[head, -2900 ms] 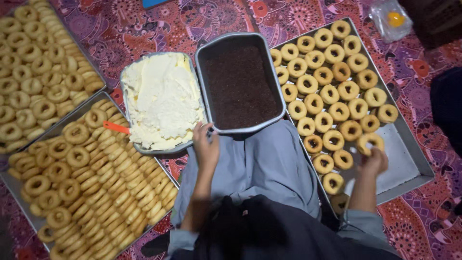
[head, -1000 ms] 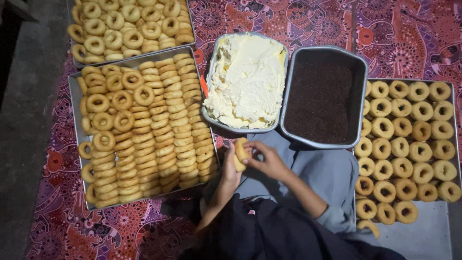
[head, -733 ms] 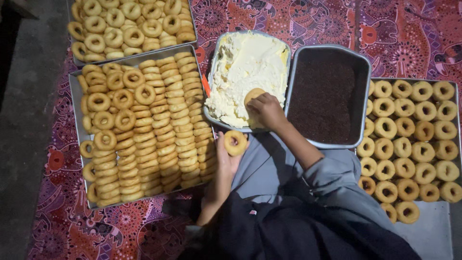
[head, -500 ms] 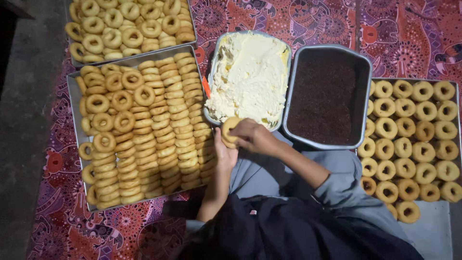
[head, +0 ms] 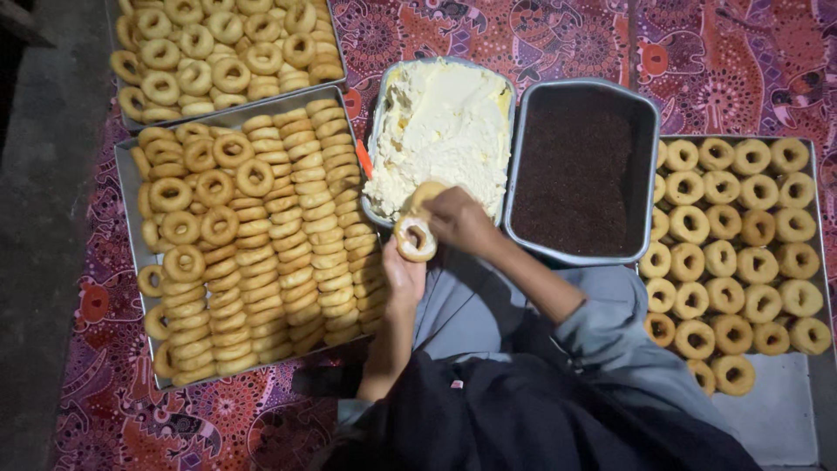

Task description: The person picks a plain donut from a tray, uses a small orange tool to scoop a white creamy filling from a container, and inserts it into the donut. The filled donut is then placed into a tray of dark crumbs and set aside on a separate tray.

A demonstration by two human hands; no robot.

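My left hand (head: 403, 272) holds up a ring doughnut piece (head: 415, 237) with pale cream on its face, just below the cream tray's near edge. Close beside it, my right hand (head: 460, 220) grips a second doughnut piece (head: 425, 194) over the near edge of the metal tray of white cream (head: 443, 131). The two pieces nearly touch. To the right of the cream stands a metal tray of dark brown sprinkles (head: 577, 170).
A tray packed with rows of plain ring doughnuts (head: 248, 235) lies at left, with another doughnut tray (head: 218, 52) above it. At right, a third tray (head: 776, 410) holds doughnuts laid flat. A patterned red-purple cloth (head: 724, 61) lies under everything. My grey-clad lap (head: 488, 314) is below.
My right hand dipped its doughnut piece into the cream and drew back to the left hand. Both hands now sit together at the cream tray's near edge.
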